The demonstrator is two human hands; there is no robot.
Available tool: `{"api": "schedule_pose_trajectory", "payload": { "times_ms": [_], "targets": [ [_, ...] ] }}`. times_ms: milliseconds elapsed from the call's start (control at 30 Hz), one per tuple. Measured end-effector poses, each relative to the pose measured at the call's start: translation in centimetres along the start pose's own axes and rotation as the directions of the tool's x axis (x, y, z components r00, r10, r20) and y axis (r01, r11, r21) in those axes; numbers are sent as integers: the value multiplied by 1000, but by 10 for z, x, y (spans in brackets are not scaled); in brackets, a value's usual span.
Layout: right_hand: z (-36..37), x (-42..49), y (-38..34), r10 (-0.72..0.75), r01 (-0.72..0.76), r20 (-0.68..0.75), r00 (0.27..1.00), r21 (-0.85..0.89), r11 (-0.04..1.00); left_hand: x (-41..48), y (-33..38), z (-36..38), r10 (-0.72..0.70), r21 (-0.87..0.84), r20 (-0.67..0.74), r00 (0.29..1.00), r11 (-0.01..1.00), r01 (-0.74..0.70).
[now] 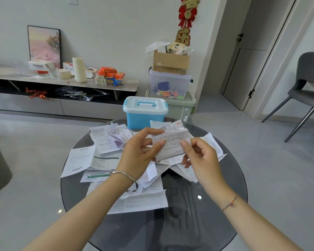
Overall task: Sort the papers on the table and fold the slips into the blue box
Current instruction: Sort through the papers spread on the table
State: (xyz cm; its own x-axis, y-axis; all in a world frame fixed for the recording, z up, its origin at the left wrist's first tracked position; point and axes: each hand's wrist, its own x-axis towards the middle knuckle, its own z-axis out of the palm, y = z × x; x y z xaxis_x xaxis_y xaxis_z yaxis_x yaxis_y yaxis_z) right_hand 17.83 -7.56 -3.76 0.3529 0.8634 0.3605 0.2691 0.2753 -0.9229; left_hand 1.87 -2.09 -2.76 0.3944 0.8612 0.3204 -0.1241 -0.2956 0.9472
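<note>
Work looks just begun: both hands, left hand (137, 151) and right hand (200, 156), grip one folded slip (170, 144), papers (134, 200) cover the counter (198, 223), blue box (143, 115) shut at the far side.

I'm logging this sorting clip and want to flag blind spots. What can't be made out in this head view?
- Inside of the blue box: its white lid is shut.
- Print on the folded slip held by the left hand and right hand: too small to read.
- Lower sheets of the paper pile: covered by upper sheets and the forearms.
- Near rim of the glass table: cut off by the bottom edge.
</note>
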Motion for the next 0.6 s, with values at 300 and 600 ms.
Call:
{"api": "schedule_pose_trajectory", "payload": {
  "times_ms": [300, 600],
  "targets": [
    [8, -3, 0, 20, -15, -80, 997, 64, 998, 0, 3, 7, -53, -15, -122, 991, 999, 52],
    [8, -1, -1, 100, -101, 136, 986, 4, 995, -3, 3, 10, -104, -25, -227, 968, 995, 101]
  ]
}}
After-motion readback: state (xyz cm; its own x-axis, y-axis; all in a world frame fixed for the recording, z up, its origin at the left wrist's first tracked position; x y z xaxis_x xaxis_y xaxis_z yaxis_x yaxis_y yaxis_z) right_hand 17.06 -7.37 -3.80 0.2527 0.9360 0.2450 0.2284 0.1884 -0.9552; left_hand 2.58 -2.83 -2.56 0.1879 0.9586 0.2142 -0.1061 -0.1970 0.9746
